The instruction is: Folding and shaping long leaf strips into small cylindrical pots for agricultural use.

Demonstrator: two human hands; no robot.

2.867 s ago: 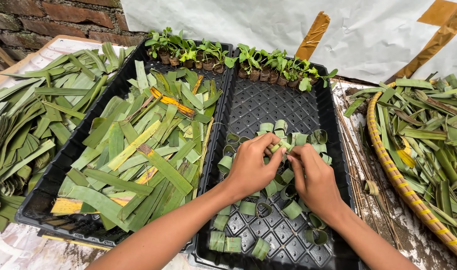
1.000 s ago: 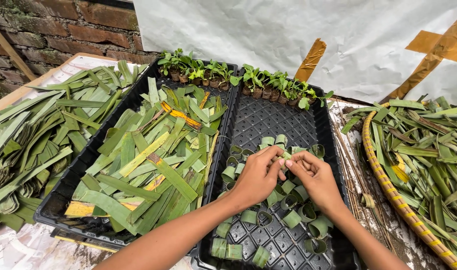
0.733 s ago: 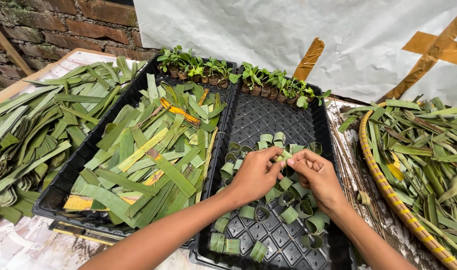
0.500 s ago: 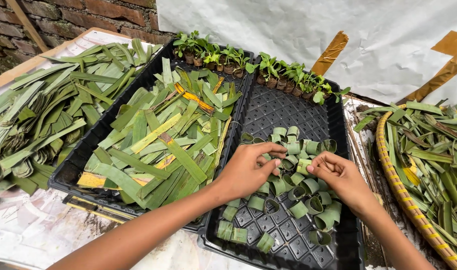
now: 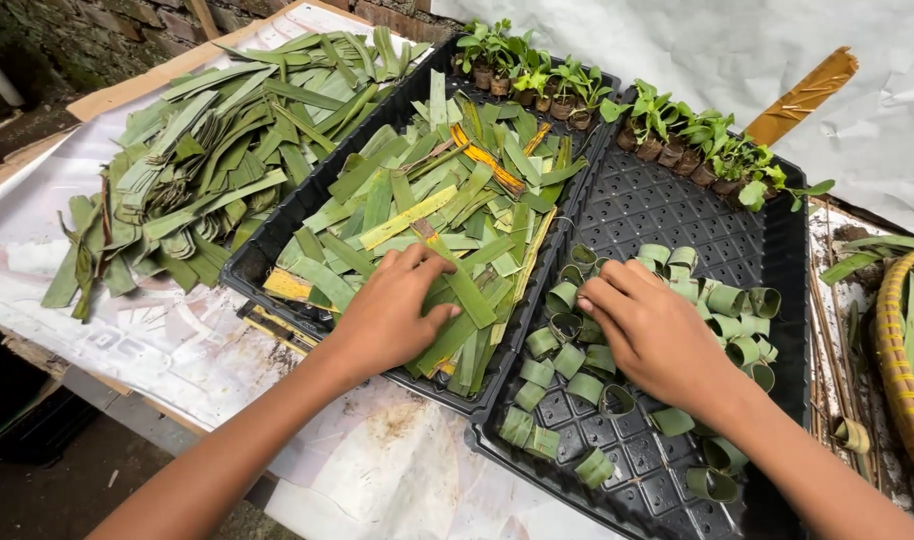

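Observation:
My left hand (image 5: 392, 312) lies palm down on the cut green leaf strips (image 5: 427, 200) piled in the left black tray (image 5: 252, 262), fingers spread over the strips. My right hand (image 5: 655, 335) rests on the rolled leaf rings (image 5: 722, 300) that stand in the right black grid tray (image 5: 677, 215). Its fingertips touch the rings at the tray's left side. Whether either hand pinches a strip or ring is hidden under the palms.
A loose heap of leaf strips (image 5: 192, 160) lies on the white sheet (image 5: 147, 340) at left. Small seedlings in dark pots (image 5: 637, 110) line the trays' far ends. A woven basket rim (image 5: 902, 350) with leaves is at right. The table edge runs near bottom left.
My left hand has left the rings and moved left onto the strips in the left tray. My right hand stays on the rings. The view has shifted left and tilted down.

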